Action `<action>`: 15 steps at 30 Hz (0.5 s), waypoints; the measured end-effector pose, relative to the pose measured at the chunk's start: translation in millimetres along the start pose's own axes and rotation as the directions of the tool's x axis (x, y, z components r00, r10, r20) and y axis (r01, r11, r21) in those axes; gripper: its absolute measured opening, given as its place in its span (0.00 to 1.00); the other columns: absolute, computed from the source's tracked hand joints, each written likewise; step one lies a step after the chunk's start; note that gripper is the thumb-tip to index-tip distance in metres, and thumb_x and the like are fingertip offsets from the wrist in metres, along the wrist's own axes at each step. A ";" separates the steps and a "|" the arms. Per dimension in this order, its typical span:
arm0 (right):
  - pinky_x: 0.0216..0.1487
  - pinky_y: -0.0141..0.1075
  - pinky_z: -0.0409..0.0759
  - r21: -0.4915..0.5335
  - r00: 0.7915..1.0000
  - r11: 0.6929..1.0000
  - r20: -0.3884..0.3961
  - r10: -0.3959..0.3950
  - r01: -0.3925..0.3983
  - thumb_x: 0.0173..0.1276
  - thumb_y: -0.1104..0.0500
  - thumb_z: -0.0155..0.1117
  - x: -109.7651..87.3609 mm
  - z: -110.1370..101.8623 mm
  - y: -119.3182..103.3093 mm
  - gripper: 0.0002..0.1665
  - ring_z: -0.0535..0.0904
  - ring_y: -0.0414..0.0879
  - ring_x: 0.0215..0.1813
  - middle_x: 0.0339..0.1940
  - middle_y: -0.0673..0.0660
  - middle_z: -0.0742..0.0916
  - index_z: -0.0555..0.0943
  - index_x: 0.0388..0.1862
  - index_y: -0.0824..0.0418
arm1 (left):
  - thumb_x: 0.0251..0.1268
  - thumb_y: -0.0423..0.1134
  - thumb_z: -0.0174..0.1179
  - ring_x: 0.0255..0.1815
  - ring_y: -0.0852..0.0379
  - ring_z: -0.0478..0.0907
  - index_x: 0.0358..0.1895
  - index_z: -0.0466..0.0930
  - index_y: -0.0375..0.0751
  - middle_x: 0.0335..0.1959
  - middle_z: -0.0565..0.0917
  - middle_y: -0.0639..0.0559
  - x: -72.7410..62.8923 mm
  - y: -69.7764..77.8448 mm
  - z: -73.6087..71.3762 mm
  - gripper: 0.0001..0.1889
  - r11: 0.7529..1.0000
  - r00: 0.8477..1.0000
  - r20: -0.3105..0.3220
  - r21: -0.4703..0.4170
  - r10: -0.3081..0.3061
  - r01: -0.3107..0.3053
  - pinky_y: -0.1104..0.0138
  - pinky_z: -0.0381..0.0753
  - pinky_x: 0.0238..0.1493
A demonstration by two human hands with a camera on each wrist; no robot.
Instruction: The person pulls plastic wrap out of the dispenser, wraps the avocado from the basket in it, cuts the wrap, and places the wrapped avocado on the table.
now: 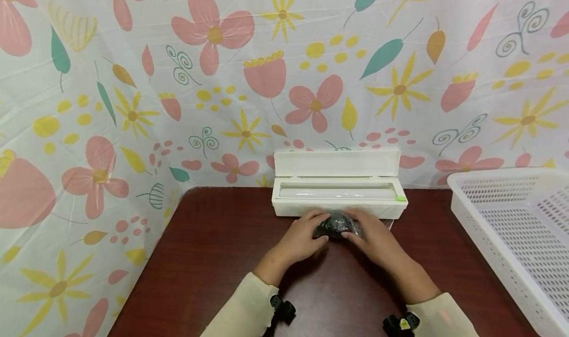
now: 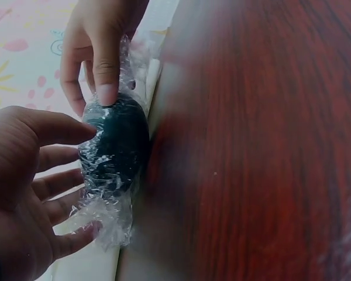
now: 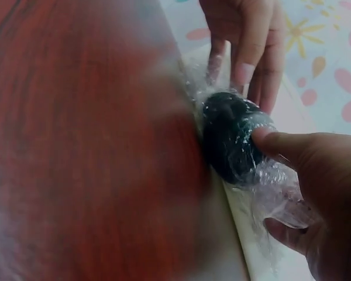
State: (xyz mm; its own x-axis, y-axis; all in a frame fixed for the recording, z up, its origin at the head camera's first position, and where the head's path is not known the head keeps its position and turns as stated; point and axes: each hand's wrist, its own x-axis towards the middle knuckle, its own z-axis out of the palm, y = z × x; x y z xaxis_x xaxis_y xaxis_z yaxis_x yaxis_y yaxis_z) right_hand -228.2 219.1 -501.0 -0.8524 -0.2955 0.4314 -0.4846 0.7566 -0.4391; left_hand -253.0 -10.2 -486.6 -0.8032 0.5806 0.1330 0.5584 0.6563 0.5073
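A dark, egg-shaped thing (image 1: 339, 225) wrapped in clear cling film is between both hands, in front of a white cling film box. My left hand (image 1: 303, 235) holds its left end; in the left wrist view the thumb touches the dark surface and the fingers curve along the crumpled film (image 2: 114, 219). My right hand (image 1: 371, 235) grips the other end, its thumb (image 3: 272, 143) pressed on the wrapped thing and the lower fingers at loose film. The underside of the thing is hidden in the head view.
The white cling film box (image 1: 340, 208) stands with its lid (image 1: 338, 164) up against the flowered cloth (image 1: 266, 114), a film roll (image 1: 338, 193) inside. A white perforated basket (image 1: 484, 233) stands on the right of the dark red wooden table (image 1: 213, 258).
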 end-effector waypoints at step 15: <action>0.41 0.37 0.81 0.140 0.966 0.975 0.214 0.143 -0.175 0.74 0.49 0.64 -1.8 -17.3 -3.0 0.23 0.78 0.30 0.29 0.53 0.57 0.87 0.78 0.62 0.60 | 0.58 0.44 0.74 0.69 0.53 0.74 0.68 0.75 0.53 0.66 0.79 0.53 0.3 3.8 2.6 0.32 0.999 0.998 -0.053 0.044 -0.026 0.028 0.54 0.70 0.62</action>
State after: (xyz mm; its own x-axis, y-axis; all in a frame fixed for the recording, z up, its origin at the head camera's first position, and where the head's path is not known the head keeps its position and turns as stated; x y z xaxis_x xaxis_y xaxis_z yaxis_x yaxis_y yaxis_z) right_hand -221.8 227.5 -486.9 -0.9351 -0.3021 0.1852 -0.3502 0.7075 -0.6138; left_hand -250.6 -6.3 -486.9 -0.8273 0.5370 0.1648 0.5440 0.6929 0.4732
